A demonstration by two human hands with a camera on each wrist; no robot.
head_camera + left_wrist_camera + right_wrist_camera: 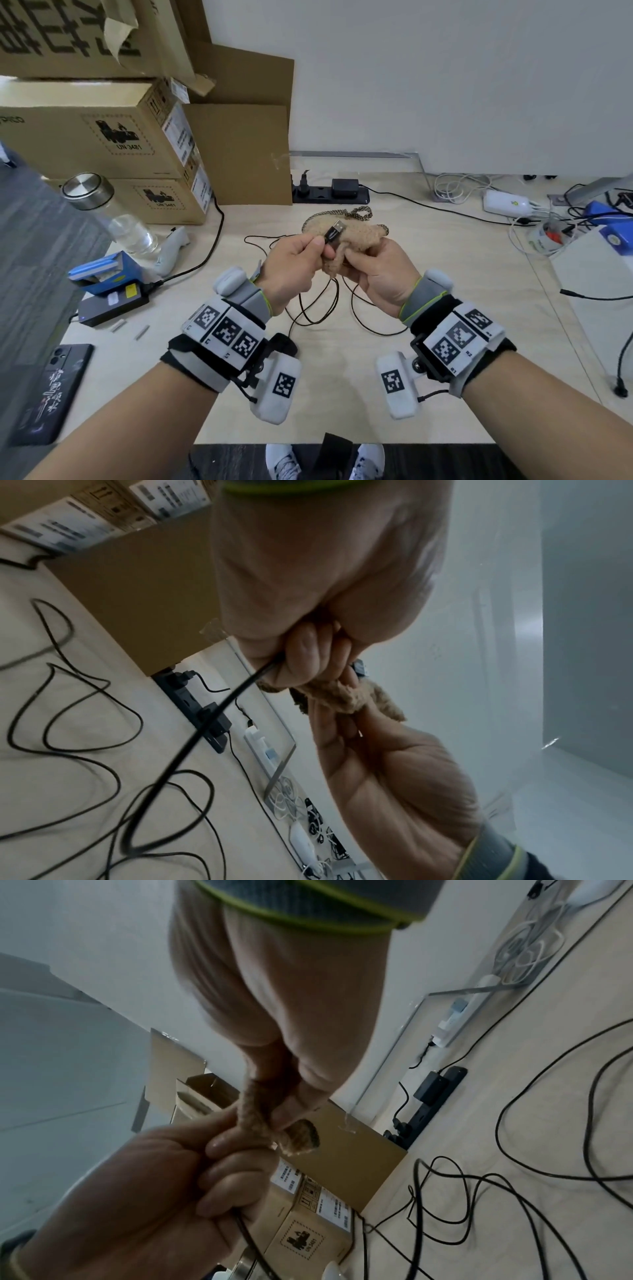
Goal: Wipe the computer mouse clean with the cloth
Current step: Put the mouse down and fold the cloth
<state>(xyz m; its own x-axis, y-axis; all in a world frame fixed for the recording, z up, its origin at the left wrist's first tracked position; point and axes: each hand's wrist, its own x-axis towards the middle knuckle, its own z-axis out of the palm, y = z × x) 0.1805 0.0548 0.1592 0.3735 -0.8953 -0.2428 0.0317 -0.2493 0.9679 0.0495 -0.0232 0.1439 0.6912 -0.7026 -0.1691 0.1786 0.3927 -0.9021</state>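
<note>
- Far left on the pale wood-grain worktop (445,308) lies a dark phone (51,394), flat; beyond it stand a clear glass bottle (113,212) with a brushed-metal cap and stacked brown cardboard boxes (102,137).
- The left hand (294,263) is raised above the worktop; its fingers (301,656) are clenched around a black USB plug (334,234), thumb and forefinger pinching the plug's dark body.
- The plug's long axis runs diagonally, its silver metal end pointing up, away from the person and a little to the right.
- A thin black cable (192,739) leaves the underside of the left fist and drops into loose loops on the worktop.
- No mouse body can be made out in any view; only its plug and cable show, so where the mouse lies cannot be told.
- The cloth (356,236) is tan, nubbly and fleecy, bunched into a soft roll directly behind the plug and touching the left fingers.
- The right hand (376,270) grips the cloth, its fingers (308,1066) curled tightly round the twisted fabric, with a frayed end sticking out.
- Behind the hands a black power strip (329,195) lies against the wall; to the far right are tangled white cables (459,188).
</note>
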